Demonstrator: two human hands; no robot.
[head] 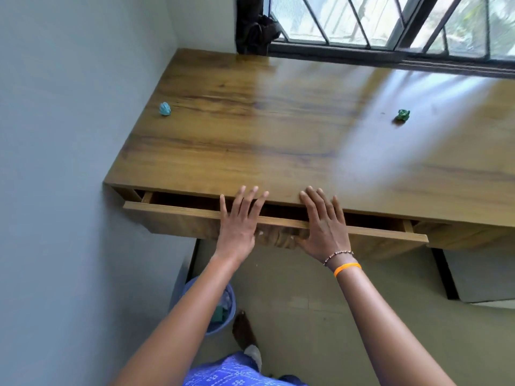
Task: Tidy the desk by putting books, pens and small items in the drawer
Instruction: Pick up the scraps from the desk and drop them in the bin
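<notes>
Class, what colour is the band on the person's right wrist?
Orange wristband, beside a beaded bracelet; head view.

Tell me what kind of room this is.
Probably a bedroom or study corner at home: a wooden desk with a drawer stands against a barred window, with a blue bucket on the floor.

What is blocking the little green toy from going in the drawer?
Both hands, left hand and right hand, lie flat across the drawer, which is only slightly open. The green toy sits far back on the desk.
</notes>
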